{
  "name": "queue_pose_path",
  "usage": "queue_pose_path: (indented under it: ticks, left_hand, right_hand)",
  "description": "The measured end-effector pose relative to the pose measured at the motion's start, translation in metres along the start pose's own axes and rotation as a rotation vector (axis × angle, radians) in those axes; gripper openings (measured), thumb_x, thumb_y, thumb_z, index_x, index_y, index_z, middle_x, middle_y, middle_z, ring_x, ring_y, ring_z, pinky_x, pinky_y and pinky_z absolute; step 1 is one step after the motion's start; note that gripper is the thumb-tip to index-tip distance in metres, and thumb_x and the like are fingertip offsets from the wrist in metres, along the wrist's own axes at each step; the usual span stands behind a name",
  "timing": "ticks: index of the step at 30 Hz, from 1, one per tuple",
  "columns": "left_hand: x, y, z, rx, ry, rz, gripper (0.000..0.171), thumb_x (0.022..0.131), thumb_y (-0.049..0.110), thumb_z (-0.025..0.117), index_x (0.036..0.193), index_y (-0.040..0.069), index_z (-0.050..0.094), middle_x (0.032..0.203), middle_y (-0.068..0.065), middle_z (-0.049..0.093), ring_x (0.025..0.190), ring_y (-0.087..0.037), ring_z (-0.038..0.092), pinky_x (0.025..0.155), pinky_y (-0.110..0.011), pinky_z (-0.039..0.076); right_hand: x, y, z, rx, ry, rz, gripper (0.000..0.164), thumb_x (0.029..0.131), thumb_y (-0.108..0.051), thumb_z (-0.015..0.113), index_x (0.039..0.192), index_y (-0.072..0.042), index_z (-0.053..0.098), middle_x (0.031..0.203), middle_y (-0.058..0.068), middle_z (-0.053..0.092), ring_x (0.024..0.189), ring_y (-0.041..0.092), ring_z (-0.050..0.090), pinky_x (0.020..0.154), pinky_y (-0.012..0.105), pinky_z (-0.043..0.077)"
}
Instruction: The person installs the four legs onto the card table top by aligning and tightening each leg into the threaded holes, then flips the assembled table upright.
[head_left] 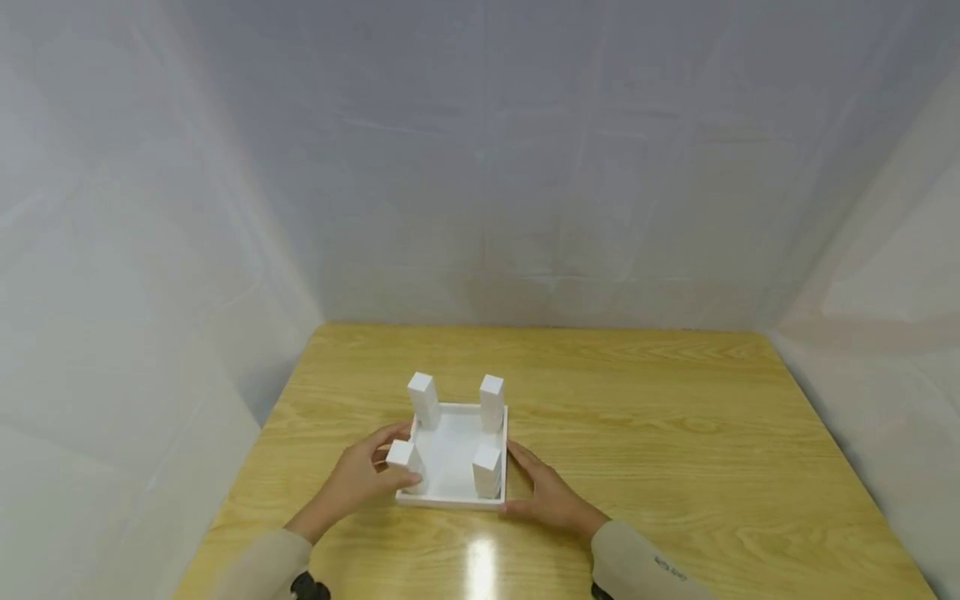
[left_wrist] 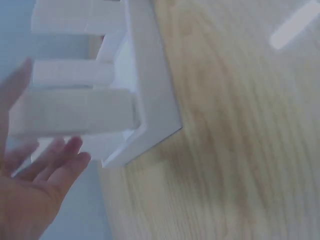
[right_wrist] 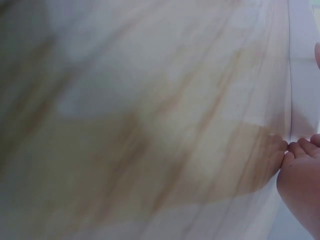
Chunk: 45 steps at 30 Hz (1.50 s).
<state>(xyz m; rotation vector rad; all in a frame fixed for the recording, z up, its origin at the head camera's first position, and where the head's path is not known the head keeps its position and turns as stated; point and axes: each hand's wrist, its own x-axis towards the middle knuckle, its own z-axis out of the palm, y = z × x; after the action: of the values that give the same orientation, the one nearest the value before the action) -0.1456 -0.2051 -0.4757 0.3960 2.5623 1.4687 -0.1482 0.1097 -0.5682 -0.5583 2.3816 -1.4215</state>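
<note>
A square white tray (head_left: 450, 458) with a low rim sits on the table, and a white post stands at each corner. Seams on the posts suggest stacked blocks. My left hand (head_left: 362, 475) spreads around the near left post (head_left: 403, 457), thumb in front and fingers on the far side. In the left wrist view that post (left_wrist: 75, 112) lies between the thumb and the loosely bent fingers. My right hand (head_left: 551, 497) rests along the tray's right wall, thumb at the near right corner beside the near right post (head_left: 487, 472). The right wrist view shows its fingertips right at the wall (right_wrist: 302, 75).
The far left post (head_left: 423, 400) and far right post (head_left: 492, 404) rise from the tray's back corners. Under the tray is a wood-grain table (head_left: 660, 433). Pale sheeting (head_left: 525, 167) hangs behind the table and along both sides.
</note>
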Motion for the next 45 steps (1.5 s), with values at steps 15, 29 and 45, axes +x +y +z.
queue_pose_path:
  ticks: [15, 29, 45]
  left_hand:
    - [0.004, -0.005, -0.007, 0.059, -0.102, 0.083, 0.038, 0.083, 0.01, 0.075, 0.117, -0.003, 0.065, 0.114, -0.019, 0.066, 0.099, -0.027, 0.067, 0.081, -0.026, 0.056]
    - [0.029, 0.002, -0.03, -0.141, -0.529, 0.014, 0.034, 0.086, 0.004, 0.07, 0.119, 0.001, 0.066, 0.118, -0.029, 0.062, 0.097, -0.024, 0.067, 0.078, -0.028, 0.057]
    - [0.029, -0.002, -0.03, -0.173, -0.528, 0.032, 0.035, 0.086, 0.003, 0.069, 0.121, 0.0, 0.064, 0.122, -0.032, 0.058, 0.101, -0.038, 0.064, 0.076, -0.027, 0.056]
  right_hand:
    - [0.0, -0.002, -0.001, 0.0, -0.002, 0.006, 0.102, 0.076, -0.035, 0.081, 0.154, -0.014, 0.019, 0.159, 0.009, 0.02, 0.144, 0.033, 0.018, 0.115, 0.057, 0.018]
    - [-0.001, -0.001, 0.0, 0.008, 0.002, 0.006, 0.103, 0.076, -0.035, 0.082, 0.154, -0.015, 0.019, 0.159, 0.009, 0.02, 0.145, 0.032, 0.018, 0.115, 0.056, 0.017]
    - [-0.001, 0.0, 0.0, -0.004, 0.005, -0.002, 0.102, 0.076, -0.037, 0.081, 0.154, -0.016, 0.019, 0.158, 0.007, 0.021, 0.144, 0.031, 0.019, 0.115, 0.055, 0.018]
